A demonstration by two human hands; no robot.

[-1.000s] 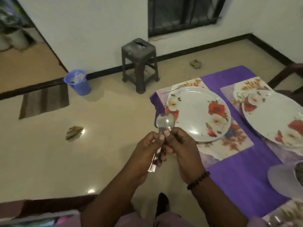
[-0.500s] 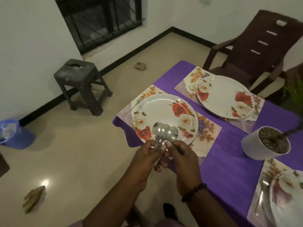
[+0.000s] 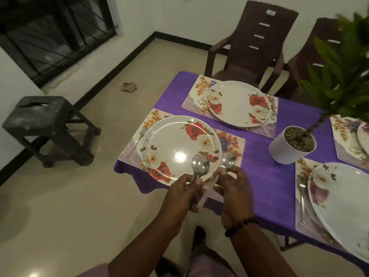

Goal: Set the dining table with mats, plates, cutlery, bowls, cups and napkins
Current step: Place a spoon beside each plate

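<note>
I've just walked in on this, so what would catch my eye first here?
Two hands meet at the table's near edge: the left hand grips spoons, the right hand pinches one spoon. Beyond them lies a rose-patterned plate on its mat, with a potted plant to the right.

A cluster of shiny metal spoons [image 3: 199, 166] stands bowl-up at centre frame, over the near rim of a round white plate [image 3: 177, 148] with red and white roses. One more spoon [image 3: 228, 162] shows just to the right, over a floral mat [image 3: 231, 144] under that plate.
</note>
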